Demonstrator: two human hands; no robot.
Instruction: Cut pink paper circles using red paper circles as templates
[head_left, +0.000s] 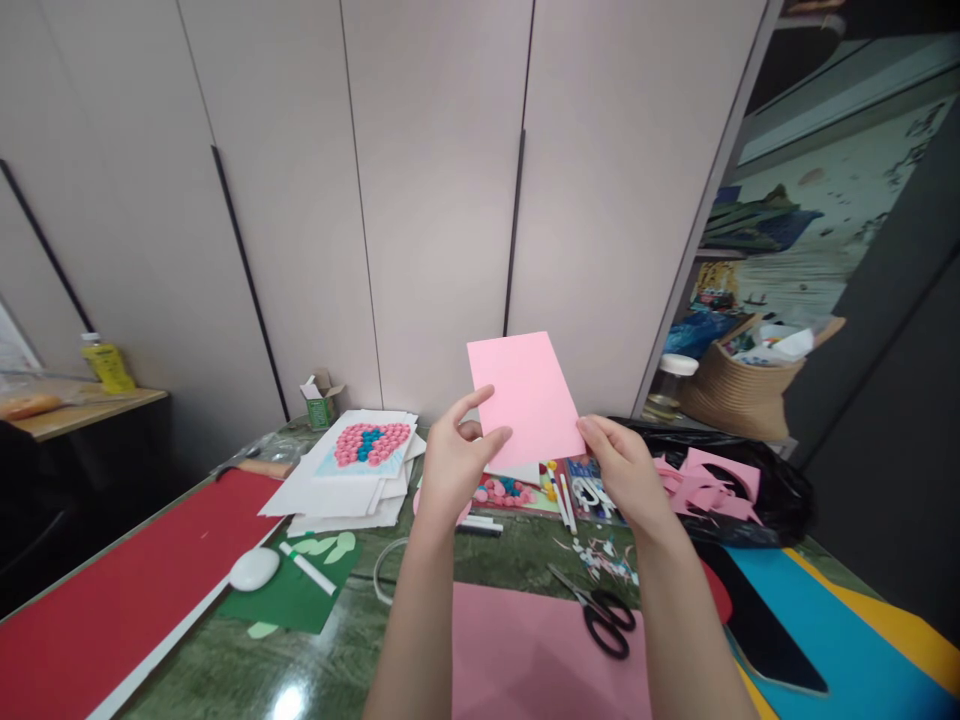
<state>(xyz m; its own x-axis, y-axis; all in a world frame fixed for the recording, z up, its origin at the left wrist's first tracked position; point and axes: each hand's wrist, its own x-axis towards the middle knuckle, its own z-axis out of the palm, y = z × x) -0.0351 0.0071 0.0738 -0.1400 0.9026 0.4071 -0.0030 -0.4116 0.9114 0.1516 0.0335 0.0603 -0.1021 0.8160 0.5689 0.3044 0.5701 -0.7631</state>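
Observation:
Both of my hands hold up a small pink paper sheet [525, 395] above the green table [337, 660]. My left hand [454, 465] pinches its lower left edge between thumb and fingers. My right hand [626, 470] grips its lower right corner. The sheet stands upright, tilted slightly to the left, in front of the pale cupboard doors. Below my arms a larger pink paper sheet [540, 655] lies flat on the table, with black-handled scissors [600, 610] resting at its upper right edge.
A red sheet [112, 600] lies at the left, a green sheet [296, 590] with a white glue stick [307, 568] and a white oval object [253, 570] beside it. A stack of white papers [352, 480] carries a pink-and-blue heart. Pens, pink scraps on a black bag [750, 495], blue and yellow sheets at right.

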